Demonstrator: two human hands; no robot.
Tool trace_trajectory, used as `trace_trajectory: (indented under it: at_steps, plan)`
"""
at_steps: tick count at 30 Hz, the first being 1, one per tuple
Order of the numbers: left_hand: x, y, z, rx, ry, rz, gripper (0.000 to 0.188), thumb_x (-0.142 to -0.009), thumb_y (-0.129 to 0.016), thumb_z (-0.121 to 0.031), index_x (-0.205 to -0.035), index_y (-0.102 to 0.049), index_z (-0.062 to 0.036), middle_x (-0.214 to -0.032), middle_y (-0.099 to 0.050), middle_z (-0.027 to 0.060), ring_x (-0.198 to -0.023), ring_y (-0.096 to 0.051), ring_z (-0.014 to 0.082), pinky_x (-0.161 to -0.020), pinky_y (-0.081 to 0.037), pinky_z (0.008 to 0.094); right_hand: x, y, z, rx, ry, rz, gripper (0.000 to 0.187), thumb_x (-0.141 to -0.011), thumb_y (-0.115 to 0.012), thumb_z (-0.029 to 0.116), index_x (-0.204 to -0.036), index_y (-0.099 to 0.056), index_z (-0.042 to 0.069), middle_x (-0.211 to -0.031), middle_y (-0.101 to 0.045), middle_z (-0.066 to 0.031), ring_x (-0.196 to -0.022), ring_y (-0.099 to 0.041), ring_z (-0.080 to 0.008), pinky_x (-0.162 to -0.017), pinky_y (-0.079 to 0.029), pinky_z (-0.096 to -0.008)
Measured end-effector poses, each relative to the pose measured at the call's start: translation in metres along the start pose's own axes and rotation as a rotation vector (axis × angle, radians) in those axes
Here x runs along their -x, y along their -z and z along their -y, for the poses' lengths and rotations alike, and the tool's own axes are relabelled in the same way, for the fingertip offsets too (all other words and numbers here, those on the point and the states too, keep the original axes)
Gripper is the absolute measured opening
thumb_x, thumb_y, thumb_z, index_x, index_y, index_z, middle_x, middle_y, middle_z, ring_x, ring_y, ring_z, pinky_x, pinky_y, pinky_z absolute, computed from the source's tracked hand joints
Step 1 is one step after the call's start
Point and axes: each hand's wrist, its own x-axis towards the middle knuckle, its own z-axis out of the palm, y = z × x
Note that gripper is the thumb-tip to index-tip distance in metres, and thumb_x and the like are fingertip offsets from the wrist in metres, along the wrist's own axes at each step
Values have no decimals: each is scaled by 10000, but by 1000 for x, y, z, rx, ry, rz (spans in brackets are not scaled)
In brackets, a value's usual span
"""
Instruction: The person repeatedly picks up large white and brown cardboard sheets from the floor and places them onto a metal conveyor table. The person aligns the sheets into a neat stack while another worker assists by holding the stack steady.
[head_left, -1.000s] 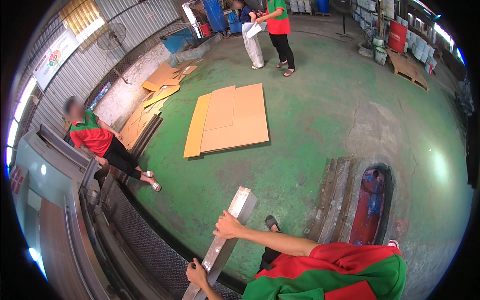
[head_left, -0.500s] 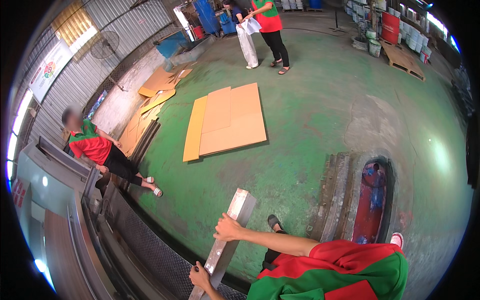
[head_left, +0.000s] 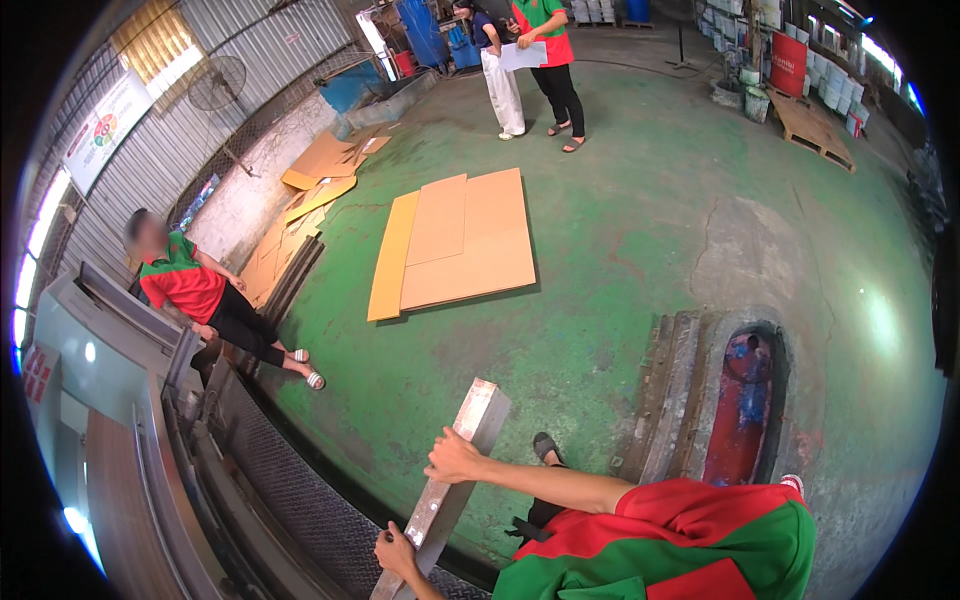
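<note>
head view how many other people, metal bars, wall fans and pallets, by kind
seated person in red-and-green shirt: 1
standing people: 2
long grey metal bar, gripped by left hand and right hand: 1
round wall fan: 1
wooden pallet: 1
total: 6

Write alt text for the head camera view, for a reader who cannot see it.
A person in a red and green shirt holds a long grey metal bar in both hands, right hand above, left hand lower, beside a grey machine. Flat cardboard sheets lie on the green floor; a seated co-worker is left, two people stand far back.
</note>
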Motion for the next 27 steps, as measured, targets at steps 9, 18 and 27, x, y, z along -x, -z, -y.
trace_trajectory:
  at_steps: [9,18,27]
  plan:
    - [-4,2,-1,-63,-25,48,498,-907,-577,-498,-886,-774,-41,-875,-722,231,-864,-682,448,-767,-499,549,-1,1,0,-18,0,13,524,-882,-540,464,-702,-741,15,-631,-652,-176,-755,-663,-308,-881,-410,-453]
    - [2,7,-4,33,-14,133,531,-930,-525,-508,-997,-759,-35,-940,-714,260,-933,-682,449,-820,-519,519,-5,-3,-2,53,8,188,533,-899,-494,476,-788,-764,31,-800,-715,-210,-837,-695,-350,-948,-432,-520]
    - [3,14,-3,47,33,112,482,-918,-560,-515,-975,-778,-89,-931,-723,248,-941,-688,443,-847,-517,507,-7,3,0,10,-14,166,565,-915,-494,482,-784,-769,6,-807,-719,-202,-844,-684,-318,-948,-389,-485]
